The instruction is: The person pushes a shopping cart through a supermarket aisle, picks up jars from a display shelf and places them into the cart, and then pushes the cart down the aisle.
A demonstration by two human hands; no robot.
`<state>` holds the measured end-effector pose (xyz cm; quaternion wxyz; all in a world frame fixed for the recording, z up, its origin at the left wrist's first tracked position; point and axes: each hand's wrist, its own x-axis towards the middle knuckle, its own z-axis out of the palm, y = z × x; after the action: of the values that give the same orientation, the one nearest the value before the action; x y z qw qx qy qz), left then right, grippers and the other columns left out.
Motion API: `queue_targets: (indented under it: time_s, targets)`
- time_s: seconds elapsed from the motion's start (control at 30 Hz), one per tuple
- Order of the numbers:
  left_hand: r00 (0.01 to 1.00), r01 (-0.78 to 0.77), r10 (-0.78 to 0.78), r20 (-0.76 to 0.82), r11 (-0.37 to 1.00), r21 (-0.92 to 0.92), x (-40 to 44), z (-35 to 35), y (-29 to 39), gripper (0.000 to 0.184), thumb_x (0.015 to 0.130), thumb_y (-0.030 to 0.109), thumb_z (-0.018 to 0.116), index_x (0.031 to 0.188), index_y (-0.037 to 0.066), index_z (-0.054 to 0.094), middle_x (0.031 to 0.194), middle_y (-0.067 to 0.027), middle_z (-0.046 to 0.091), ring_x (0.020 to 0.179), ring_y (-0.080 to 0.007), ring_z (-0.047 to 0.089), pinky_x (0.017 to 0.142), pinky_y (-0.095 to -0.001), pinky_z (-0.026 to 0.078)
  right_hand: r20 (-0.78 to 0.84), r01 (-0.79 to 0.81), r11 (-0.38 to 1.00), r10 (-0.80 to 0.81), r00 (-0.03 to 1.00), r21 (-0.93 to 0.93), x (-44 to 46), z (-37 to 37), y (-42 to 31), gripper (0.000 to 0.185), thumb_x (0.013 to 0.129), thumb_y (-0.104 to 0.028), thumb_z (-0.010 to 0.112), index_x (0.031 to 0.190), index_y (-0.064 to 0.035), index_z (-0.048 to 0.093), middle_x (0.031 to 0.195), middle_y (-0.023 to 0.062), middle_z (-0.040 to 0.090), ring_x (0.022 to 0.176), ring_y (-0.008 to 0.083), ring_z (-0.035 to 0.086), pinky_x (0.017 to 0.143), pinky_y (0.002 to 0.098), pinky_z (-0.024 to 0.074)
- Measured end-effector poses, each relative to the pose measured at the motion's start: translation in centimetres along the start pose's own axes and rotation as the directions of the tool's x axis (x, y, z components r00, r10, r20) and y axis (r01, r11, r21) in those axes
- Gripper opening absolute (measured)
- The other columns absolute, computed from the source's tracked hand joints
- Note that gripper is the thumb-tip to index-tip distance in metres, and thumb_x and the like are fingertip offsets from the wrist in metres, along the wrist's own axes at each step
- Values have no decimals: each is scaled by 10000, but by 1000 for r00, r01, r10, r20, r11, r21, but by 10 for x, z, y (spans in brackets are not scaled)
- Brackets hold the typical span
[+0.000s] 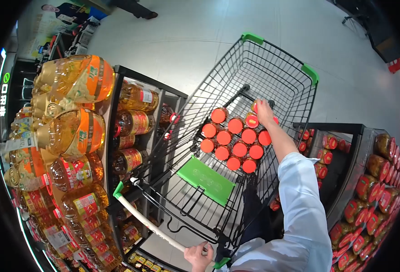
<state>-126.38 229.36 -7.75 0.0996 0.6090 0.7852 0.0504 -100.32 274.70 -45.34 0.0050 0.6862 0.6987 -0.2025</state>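
A black wire shopping cart with green corner pieces stands in front of me. Inside it several jars with red lids are grouped upright. My right hand reaches into the cart, its fingers closed around a jar at the far side of the group. Most of that jar is hidden by the hand. Near the bottom of the view, my left hand is curled over the right end of the pale cart handle. A green plastic panel lies between the handle and the jars.
Large bottles of golden oil are stacked on the left, beside a black shelf rack with more bottles. Shelves on the right hold several red-lidded jars. At the top, a person's leg and shoe show on the grey floor.
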Motion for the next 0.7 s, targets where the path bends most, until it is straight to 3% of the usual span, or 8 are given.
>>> queue_targets:
  time_s: [0.03, 0.1, 0.2, 0.33, 0.37, 0.4, 0.53, 0.7]
  targets:
    - [999, 4, -4, -33, 1000, 13, 1, -3, 2, 42, 716, 192, 753, 744, 190, 721, 474, 97, 459, 446, -154, 493, 545, -323, 348, 38, -28, 1000, 28, 999, 9, 0, -1, -1, 563, 795, 3, 706, 1299, -34, 456, 1255, 214, 533, 1159, 381, 577, 971, 426, 513]
    - [999, 26, -27, -35, 999, -30, -2, -7, 8, 97, 790, 178, 744, 886, 188, 737, 544, -56, 541, 469, -196, 534, 459, -369, 427, 90, -74, 997, 71, 993, 29, -5, -14, -8, 555, 809, 9, 684, 1312, -31, 452, 1266, 219, 529, 1163, 379, 576, 970, 427, 515]
    - [991, 23, -33, -129, 997, -79, 2, -7, 13, 76, 777, 152, 737, 845, 183, 719, 526, -29, 528, 440, -207, 517, 457, -372, 428, 135, -126, 991, 118, 984, 54, -24, -46, -22, 553, 809, -23, 687, 1312, -31, 456, 1289, 233, 521, 1179, 386, 564, 968, 444, 517]
    - [981, -64, 31, -194, 984, -165, -2, -8, 6, 99, 783, 169, 742, 873, 132, 724, 570, -72, 582, 449, -262, 539, 457, -413, 439, -62, -11, 957, 30, 998, 291, -59, -70, -41, 601, 815, -175, 731, 1334, -14, 476, 1265, 246, 528, 1186, 416, 552, 926, 484, 510]
    - [983, -40, -1, -185, 976, -216, -3, -1, -3, 54, 722, 190, 766, 710, 189, 713, 464, 88, 476, 433, -144, 502, 520, -312, 349, -155, 62, 928, -5, 988, 368, -72, -76, -45, 567, 818, -183, 733, 1303, -3, 502, 1196, 227, 563, 1126, 377, 588, 907, 449, 515]
    - [978, -44, -6, -208, 971, -234, -6, 0, -5, 54, 722, 190, 766, 710, 189, 713, 464, 88, 476, 433, -144, 502, 520, -312, 349, -247, 146, 890, -38, 968, 433, -87, -84, -52, 534, 821, -190, 734, 1272, 8, 528, 1128, 207, 599, 1067, 337, 624, 889, 414, 521]
    - [973, -124, 70, -219, 962, -242, -6, -11, -9, 65, 739, 201, 770, 698, 192, 721, 471, 65, 523, 442, -149, 537, 514, -314, 371, -129, 99, 587, 9, 992, 803, -197, -159, -100, 427, 865, -215, 738, 1177, 30, 580, 975, 129, 678, 910, 189, 666, 821, 316, 526]
    - [948, -297, 223, -225, 872, -389, -16, 3, -24, 138, 775, 280, 741, 702, 167, 711, 532, 13, 586, 517, -181, 595, 539, -342, 403, -253, 112, 501, 223, 941, 858, -377, -215, -132, 230, 928, -118, 682, 1109, 11, 620, 930, 37, 650, 869, 106, 623, 783, 255, 510]
